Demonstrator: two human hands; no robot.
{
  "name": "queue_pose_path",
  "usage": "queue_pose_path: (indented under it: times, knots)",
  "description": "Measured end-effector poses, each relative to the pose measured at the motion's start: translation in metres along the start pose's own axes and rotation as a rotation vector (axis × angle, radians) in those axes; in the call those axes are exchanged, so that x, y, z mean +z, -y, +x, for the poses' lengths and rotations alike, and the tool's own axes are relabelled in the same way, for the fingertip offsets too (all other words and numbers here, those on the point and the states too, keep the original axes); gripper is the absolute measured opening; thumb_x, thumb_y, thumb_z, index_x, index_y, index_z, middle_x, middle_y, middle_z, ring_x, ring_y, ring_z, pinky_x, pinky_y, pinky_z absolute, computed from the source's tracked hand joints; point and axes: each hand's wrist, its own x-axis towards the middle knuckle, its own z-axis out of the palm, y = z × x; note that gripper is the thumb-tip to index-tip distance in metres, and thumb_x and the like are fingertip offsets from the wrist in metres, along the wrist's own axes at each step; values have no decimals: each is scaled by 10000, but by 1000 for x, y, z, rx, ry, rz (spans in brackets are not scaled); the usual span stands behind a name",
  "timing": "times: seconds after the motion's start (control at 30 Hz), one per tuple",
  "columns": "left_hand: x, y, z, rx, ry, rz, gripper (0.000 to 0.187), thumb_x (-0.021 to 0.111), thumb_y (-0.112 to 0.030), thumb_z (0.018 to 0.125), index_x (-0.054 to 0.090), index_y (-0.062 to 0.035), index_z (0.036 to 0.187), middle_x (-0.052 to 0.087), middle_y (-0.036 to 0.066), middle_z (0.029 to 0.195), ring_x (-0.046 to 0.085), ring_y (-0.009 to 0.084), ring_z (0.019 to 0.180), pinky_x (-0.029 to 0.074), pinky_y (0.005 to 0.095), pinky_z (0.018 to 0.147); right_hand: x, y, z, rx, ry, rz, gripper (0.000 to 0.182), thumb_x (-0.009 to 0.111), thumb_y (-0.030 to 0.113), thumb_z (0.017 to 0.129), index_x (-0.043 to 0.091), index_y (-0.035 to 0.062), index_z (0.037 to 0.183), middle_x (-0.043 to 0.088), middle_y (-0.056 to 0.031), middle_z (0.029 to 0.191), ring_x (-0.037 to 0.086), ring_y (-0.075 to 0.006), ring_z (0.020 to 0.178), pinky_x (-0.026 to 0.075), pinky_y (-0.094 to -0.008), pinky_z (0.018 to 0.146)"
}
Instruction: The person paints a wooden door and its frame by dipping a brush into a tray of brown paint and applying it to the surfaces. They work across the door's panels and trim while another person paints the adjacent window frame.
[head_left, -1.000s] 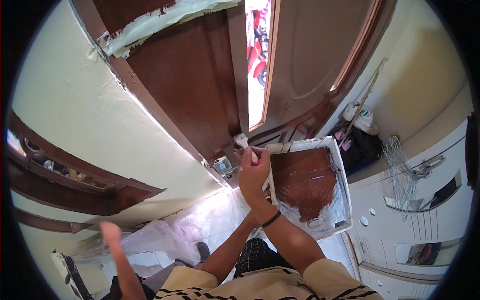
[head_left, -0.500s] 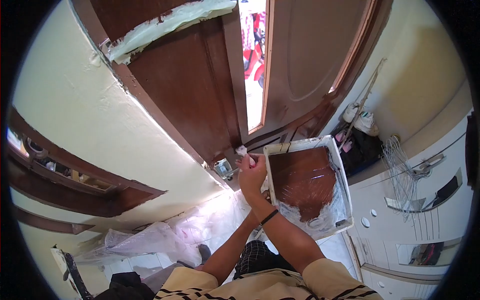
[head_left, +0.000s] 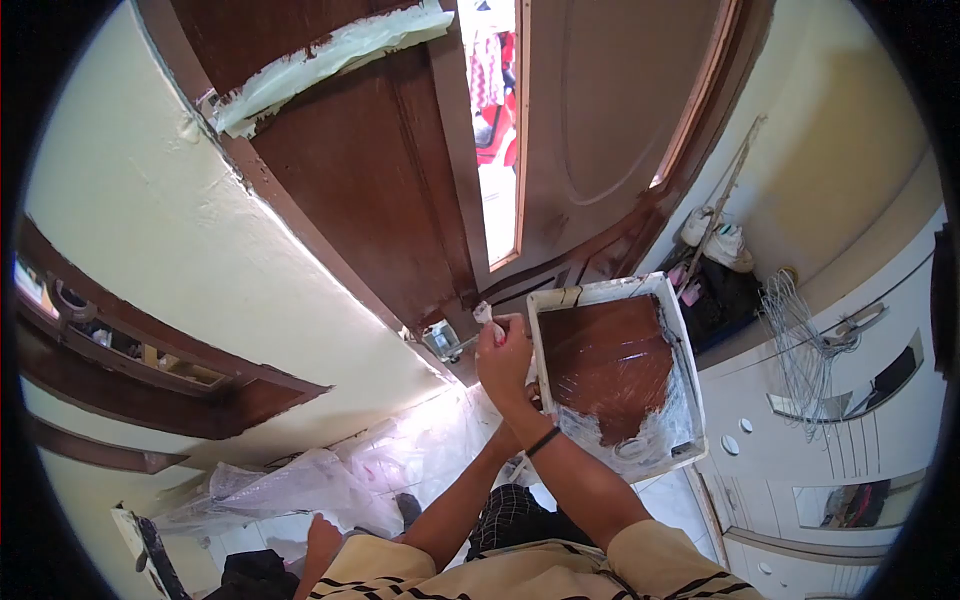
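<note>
My right hand, with a black band at the wrist, is closed around a crumpled white rag with a pinkish part showing near the fingers. The rag is near the lower edge of the dark brown door. Under the right forearm, my left arm crosses to the side of a white rectangular paint tray. Part of my left hand shows at the tray's left side, its fingers mostly hidden. Brown paint spreads over the tray's plastic-lined inside.
Masking tape smeared with pale paint crosses the door. A metal latch sits beside the wall corner. Clear plastic sheeting lies on the floor. Coiled wire hangs at right. A bare limb shows at lower left.
My right hand has turned and dropped slightly, with the rag still in it. The door has shifted a little left in view. A bare limb has appeared at lower left.
</note>
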Motion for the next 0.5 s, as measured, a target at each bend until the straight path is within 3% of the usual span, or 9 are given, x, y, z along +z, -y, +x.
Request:
queue_pose_path:
  times: [0.1, 0.3, 0.4, 0.5]
  knots:
    - [0, -1, 1, -4, 3, -7, 512, 681, -142, 828, 429, -52, 1265, 519, 72, 1196, 499, 163, 1091, 427, 311, 897, 15, -2, 11, -81, 14, -78, 160, 574, 118, 863, 543, -19, 939, 618, -175, 752, 626, -304, 677, 477, -370, 620]
    - [1, -3, 2, -11, 1, -31, 527, 689, -148, 823, 427, -55, 1271, 518, 69, 1200, 497, 166, 1095, 424, 315, 903, -14, 49, 6, -509, -61, 42, 143, 570, 121, 882, 535, -4, 943, 615, -182, 811, 633, -316, 685, 481, -360, 619]
    - [1, -3, 2, -14, 1, -41, 535, 693, -150, 820, 425, -57, 1274, 517, 68, 1201, 496, 167, 1097, 422, 316, 906, -23, 40, -11, -490, -56, 135, 128, 578, 107, 873, 531, -1, 924, 599, -176, 807, 619, -323, 709, 472, -374, 623]
    - [-1, -2, 2, -26, 0, -52, 542, 696, -153, 817, 424, -59, 1277, 517, 67, 1203, 496, 169, 1100, 421, 318, 909, -24, 30, -13, -279, 85, -91, 107, 575, 79, 861, 528, 0, 917, 583, -170, 776, 607, -332, 707, 459, -399, 613]
